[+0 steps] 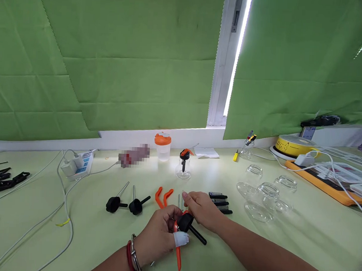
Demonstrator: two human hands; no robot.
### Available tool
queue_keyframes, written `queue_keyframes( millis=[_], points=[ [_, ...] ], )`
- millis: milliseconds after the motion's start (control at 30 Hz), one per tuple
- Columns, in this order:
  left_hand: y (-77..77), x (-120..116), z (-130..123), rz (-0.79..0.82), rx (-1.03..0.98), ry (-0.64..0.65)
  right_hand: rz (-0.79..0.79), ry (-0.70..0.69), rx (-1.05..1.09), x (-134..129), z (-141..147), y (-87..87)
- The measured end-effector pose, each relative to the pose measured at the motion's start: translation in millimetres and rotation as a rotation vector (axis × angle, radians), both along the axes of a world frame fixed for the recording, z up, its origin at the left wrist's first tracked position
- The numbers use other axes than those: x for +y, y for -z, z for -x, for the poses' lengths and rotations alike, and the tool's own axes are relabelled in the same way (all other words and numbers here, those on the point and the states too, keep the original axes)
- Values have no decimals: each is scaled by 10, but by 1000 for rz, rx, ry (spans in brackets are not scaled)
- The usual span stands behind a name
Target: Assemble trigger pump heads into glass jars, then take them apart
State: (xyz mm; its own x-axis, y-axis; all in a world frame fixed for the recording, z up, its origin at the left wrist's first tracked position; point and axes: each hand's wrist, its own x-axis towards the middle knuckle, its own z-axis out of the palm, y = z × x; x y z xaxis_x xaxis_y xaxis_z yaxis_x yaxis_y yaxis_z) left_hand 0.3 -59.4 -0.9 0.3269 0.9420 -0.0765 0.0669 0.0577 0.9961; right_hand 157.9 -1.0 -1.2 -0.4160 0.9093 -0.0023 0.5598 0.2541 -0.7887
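Note:
Near the front of the table, my left hand [161,228], its thumb wrapped in white tape, is closed around a black plastic cap [185,222] with a black spout-like arm. A long orange lever [178,257] hangs down from the cap beside the thumb. My right hand [203,208] reaches to the cap's far side, fingers bent together; what they grip is hidden. Thin metal rods [179,201] lie just beyond the fingers. Two loose orange levers [164,196] lie further back, and two more black caps with metal tubes [136,206] rest to the left. Black spring pieces [220,202] lie right.
A glass jar fitted with a black and orange top [184,167] stands behind my hands. Several clear glass jars [268,197] stand at the right. White cables [66,206] run from a power strip [83,165] at the left. An orange-lidded cup [162,146] is by the wall.

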Motion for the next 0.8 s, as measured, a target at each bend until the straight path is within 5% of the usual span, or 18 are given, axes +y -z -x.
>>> queue_keyframes(
  millis=[100, 167, 333, 567, 700, 800],
  points=[
    [-49, -29, -34, -69, 5, -6, 459, -169, 299, -173, -135, 1],
    [-42, -56, -54, -108, 21, -3, 556, -209, 433, -279, -226, 1],
    [4, -68, -5, -274, 268, -88, 495, 11, 637, -339, -471, -93],
    [-236, 114, 195, -704, 995, -449, 328, 228, 809, -210, -759, -201],
    [-282, 329, 202, -687, 1472, -424, 372, 184, 810, -234, -751, -182],
    [-243, 522, 249, -550, 1593, -415, 389, 168, 798, -256, -739, -175]
  ],
)
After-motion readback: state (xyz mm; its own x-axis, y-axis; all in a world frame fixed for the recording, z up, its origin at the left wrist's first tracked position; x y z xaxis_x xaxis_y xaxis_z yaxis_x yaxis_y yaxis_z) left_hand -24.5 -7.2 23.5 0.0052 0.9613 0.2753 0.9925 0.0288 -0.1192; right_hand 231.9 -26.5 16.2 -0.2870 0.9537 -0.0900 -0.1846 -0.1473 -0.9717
